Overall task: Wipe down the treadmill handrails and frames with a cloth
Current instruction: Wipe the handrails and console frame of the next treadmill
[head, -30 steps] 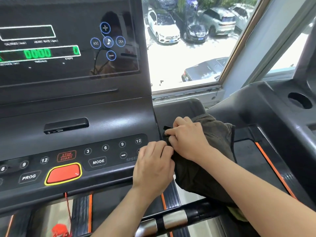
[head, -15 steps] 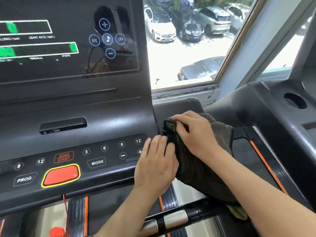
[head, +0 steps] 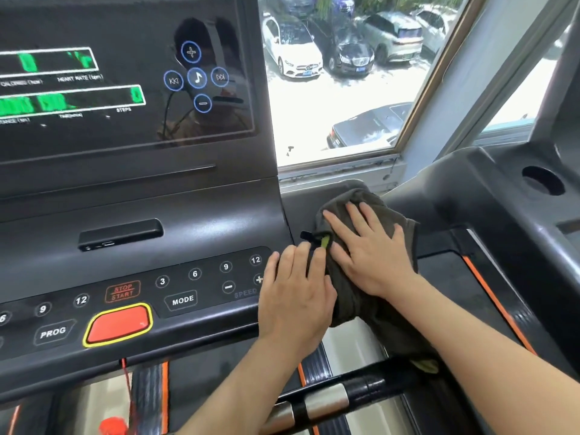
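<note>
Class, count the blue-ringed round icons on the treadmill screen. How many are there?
5: plus at the top, note in the middle, skip-back on its left, skip-forward on its right, minus at the bottom. None seems hidden.

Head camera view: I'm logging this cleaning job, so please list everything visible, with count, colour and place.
console: one, black, left, with numbered keys
screen: one, black with green readouts, upper left
button: one, red with yellow rim, lower left on the console
frame: one, black, right of the console
cloth: one, dark olive, draped over the frame
handrail: one, black with silver plates, bottom centre
second treadmill: one, black, right
window: one, wood-framed, upper right
cars: several, white, black and grey, outside
left hand: one, on the console's right edge, fingers touching the cloth
right hand: one, flat on the cloth, fingers straight
</note>
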`<state>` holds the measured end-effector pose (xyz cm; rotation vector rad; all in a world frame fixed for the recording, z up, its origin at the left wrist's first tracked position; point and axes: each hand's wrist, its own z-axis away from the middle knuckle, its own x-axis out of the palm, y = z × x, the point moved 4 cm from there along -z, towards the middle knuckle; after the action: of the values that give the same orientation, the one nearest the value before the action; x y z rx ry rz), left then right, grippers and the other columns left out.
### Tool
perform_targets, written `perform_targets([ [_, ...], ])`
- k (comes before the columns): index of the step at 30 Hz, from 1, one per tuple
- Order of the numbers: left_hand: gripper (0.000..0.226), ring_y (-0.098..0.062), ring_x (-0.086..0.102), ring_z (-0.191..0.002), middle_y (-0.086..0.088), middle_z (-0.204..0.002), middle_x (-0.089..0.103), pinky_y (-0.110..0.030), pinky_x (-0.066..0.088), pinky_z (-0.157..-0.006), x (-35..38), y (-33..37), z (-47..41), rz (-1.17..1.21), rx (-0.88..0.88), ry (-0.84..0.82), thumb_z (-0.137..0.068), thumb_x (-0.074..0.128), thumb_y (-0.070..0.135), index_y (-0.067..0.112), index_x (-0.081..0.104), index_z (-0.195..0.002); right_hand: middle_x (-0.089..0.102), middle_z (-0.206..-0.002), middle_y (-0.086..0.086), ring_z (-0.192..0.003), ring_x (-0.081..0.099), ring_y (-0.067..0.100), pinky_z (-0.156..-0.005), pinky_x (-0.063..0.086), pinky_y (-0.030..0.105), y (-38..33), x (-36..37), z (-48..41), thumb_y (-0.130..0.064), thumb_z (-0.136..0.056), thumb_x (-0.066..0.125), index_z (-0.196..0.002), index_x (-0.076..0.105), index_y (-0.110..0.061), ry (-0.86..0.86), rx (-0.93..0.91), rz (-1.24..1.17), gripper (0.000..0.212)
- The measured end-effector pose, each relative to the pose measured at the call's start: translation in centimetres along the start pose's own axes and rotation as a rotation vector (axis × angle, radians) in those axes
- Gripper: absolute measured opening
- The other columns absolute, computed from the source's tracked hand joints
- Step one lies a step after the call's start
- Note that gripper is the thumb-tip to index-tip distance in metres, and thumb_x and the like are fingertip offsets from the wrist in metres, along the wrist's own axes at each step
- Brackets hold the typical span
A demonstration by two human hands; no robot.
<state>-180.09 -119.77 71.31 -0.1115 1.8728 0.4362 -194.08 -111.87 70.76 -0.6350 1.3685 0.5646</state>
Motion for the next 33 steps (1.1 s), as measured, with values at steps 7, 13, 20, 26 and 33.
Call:
perform_targets([
  [7, 0.072, -0.021, 0.021, -0.147, -0.007, -0.162, 0.017, -0.037, 0.011, -0.118, 1.9, 2.1, -4.5, 0.047, -0.089, -0.143, -0.088, 0.011, 0.035, 0.007, 0.011, -0.155, 0.004, -0.163, -0.006, -0.149, -0.003, 0.018, -0.111, 0.014, 0.066, -0.2, -1.1, -7.6, -0.053, -0.100, 0.022, -0.150, -0.001, -0.049, 0.027, -0.018, -0.014, 0.055],
  [13, 0.065, -0.024, 0.002, -0.150, -0.010, -0.163, 0.001, -0.041, 0.006, -0.121, 2.9, 1.3, -7.8, -0.072, -0.053, -0.339, -0.103, 0.024, 0.034, 0.010, -0.008, -0.154, 0.013, -0.162, 0.002, -0.146, 0.018, 0.032, -0.110, 0.030, 0.056, 2.1, -1.4, -10.3, -0.071, -0.089, 0.029, -0.151, 0.008, -0.043, -0.006, 0.157, -0.207, 0.072],
  [20, 0.066, -0.031, 0.035, -0.142, -0.018, -0.152, 0.038, -0.048, 0.036, -0.111, 3.8, 6.3, -1.3, -0.074, 0.272, -0.276, -0.093, 0.032, 0.038, 0.000, 0.039, -0.145, 0.061, -0.126, 0.018, -0.113, 0.056, 0.037, -0.092, 0.045, 0.042, 7.0, 1.2, 4.6, -0.072, -0.086, 0.037, -0.150, 0.011, -0.037, -0.123, 0.416, -0.524, 0.078],
  [26, 0.065, -0.025, 0.039, -0.140, -0.010, -0.150, 0.042, -0.051, 0.035, -0.111, 3.5, 4.9, -4.2, -0.103, 0.147, -0.284, -0.095, 0.028, 0.045, 0.005, 0.044, -0.144, 0.061, -0.124, 0.017, -0.111, 0.057, 0.038, -0.089, 0.045, 0.045, 6.0, 0.1, -0.1, -0.071, -0.088, 0.035, -0.149, 0.016, -0.031, -0.020, 0.408, -0.485, 0.075],
  [33, 0.077, -0.030, 0.015, -0.148, -0.015, -0.161, 0.013, -0.034, 0.018, -0.119, 2.3, 3.4, -11.6, 0.120, 0.046, -0.272, -0.089, 0.052, 0.004, 0.003, 0.010, -0.154, 0.056, -0.130, 0.014, -0.118, 0.053, 0.035, -0.084, 0.041, 0.042, 4.2, -1.6, -12.1, -0.053, -0.098, 0.032, -0.140, 0.041, -0.027, 0.031, 0.371, -0.391, 0.050],
])
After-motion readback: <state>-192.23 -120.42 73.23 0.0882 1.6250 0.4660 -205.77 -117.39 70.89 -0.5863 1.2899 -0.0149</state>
